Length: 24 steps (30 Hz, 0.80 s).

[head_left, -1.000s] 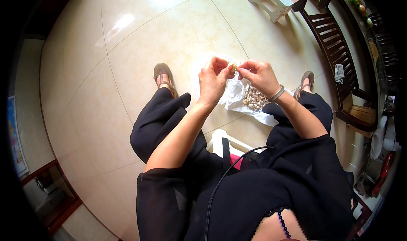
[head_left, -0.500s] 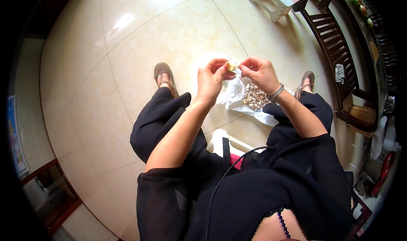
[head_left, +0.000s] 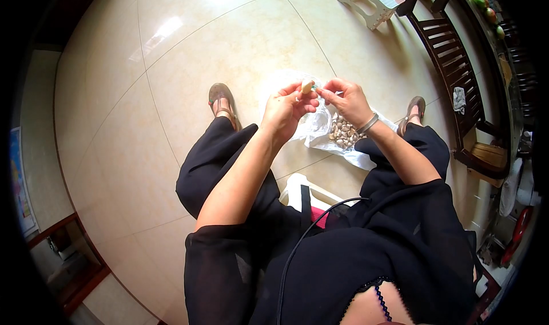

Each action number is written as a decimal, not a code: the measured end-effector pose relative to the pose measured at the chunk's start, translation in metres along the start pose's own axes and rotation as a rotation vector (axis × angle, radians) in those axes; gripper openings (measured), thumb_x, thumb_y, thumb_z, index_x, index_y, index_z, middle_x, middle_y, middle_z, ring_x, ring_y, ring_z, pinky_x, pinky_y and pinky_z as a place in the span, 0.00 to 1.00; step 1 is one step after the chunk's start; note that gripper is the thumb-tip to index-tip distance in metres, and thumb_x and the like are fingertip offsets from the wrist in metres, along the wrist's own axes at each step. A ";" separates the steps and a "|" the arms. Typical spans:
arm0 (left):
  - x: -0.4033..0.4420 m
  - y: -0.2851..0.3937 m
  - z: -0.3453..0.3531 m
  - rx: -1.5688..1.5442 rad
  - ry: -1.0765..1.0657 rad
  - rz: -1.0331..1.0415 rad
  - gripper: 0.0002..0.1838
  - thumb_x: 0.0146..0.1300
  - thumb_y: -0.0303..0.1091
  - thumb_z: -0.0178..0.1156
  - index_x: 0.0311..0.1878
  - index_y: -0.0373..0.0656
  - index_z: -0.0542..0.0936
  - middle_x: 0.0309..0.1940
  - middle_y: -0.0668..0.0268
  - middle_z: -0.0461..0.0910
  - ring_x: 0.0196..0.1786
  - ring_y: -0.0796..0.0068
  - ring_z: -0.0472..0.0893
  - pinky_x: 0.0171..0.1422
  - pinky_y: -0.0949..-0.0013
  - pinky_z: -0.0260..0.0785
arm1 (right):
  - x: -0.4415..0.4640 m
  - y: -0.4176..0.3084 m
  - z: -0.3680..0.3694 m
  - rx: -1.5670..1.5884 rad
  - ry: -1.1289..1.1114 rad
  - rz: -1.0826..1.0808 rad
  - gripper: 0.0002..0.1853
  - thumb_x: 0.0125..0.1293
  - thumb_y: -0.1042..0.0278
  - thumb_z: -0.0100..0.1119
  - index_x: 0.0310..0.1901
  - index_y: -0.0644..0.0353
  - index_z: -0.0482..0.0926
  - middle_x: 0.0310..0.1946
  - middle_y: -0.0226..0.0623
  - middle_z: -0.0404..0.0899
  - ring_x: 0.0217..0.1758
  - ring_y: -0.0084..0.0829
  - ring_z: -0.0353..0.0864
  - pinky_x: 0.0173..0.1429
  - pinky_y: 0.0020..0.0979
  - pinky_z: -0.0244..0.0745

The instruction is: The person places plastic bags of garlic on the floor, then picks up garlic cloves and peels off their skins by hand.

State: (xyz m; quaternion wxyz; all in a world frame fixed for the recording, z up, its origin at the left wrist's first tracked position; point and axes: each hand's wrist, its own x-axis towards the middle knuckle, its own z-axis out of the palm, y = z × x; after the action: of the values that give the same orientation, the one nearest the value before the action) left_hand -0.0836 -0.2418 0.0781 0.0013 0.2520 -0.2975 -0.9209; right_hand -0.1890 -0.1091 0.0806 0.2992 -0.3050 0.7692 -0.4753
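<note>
My left hand (head_left: 281, 112) pinches a pale garlic clove (head_left: 307, 87) between thumb and fingers, above the floor between my feet. Close against the clove, the fingertips of my right hand (head_left: 351, 104) are pressed together. A small greenish-white bit shows at those fingertips, too small to name. Below the right hand lies a heap of unpeeled garlic cloves (head_left: 344, 133) on a white plastic bag (head_left: 359, 158). More thin white plastic (head_left: 311, 125) spreads out under both hands, partly hidden by them.
A white folding step stool (head_left: 372, 4) stands on the tiled floor at the upper right. Beside it, a dark wooden slatted chair (head_left: 449, 56) has a pale cloth (head_left: 458, 100) on it. I sit on a white stool (head_left: 296, 187). A black cable (head_left: 297, 245) crosses my lap.
The clove has been turned more upright and shifted slightly left in my left hand, whose lower fingers have opened out. My right hand has moved a little left and down.
</note>
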 end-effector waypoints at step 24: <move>0.002 -0.007 0.001 0.206 0.020 0.025 0.12 0.57 0.24 0.44 0.43 0.30 0.70 0.32 0.58 0.75 0.26 0.74 0.75 0.30 0.77 0.69 | -0.003 -0.010 0.001 0.095 0.033 -0.244 0.06 0.54 0.73 0.54 0.32 0.67 0.75 0.25 0.37 0.78 0.29 0.22 0.77 0.33 0.21 0.71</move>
State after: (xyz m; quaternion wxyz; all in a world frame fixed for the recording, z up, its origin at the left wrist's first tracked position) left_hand -0.0846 -0.2361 0.0740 -0.0102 0.2564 -0.3937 -0.8827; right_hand -0.1848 -0.1110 0.0899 0.2404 -0.3741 0.7078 -0.5489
